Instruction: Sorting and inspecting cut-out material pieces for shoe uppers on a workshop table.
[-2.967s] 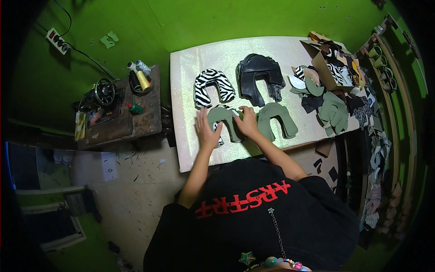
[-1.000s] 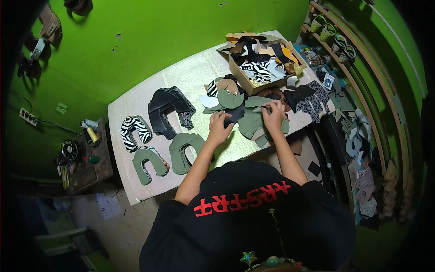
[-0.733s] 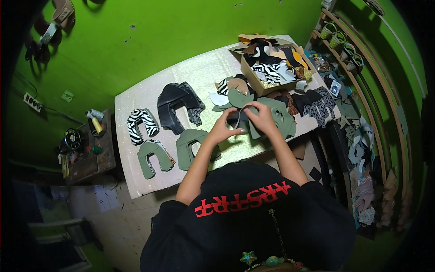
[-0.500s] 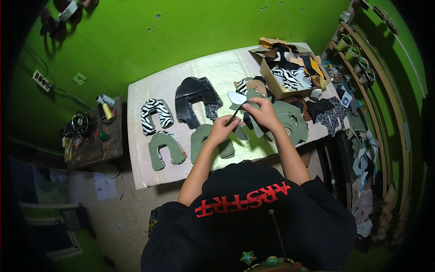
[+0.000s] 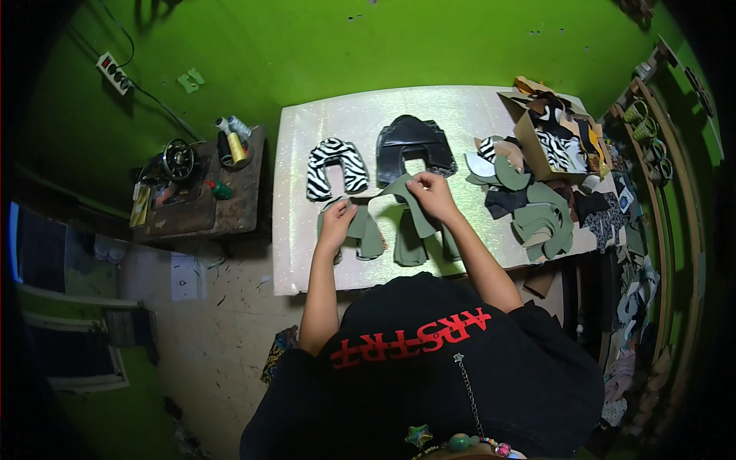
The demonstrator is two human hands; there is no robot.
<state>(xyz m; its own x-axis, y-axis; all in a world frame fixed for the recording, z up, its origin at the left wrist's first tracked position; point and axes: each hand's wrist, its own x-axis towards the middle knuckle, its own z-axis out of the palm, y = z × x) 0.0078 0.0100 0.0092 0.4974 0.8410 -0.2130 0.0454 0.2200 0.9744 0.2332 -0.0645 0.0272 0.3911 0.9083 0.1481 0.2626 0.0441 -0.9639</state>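
Observation:
My right hand pinches a curved olive-green cut piece of sheet material, whose end hangs below the fingers. A dark edge runs from it toward my left hand, closed at its other end. Below my left hand lies a stack of green U-shaped pieces, partly covered by the hand. Another green stack lies under the held piece. Behind them are a zebra-striped U-shaped stack and a black U-shaped stack.
Loose green pieces lie heaped at the table's right, near an open cardboard box full of scraps. To the left, a sewing machine table bears thread cones and a green bottle. Wooden racks line the right wall.
Both hands have moved left from the loose heap to above the green U-shaped stacks, carrying the green piece. The view has turned, so the table appears farther right.

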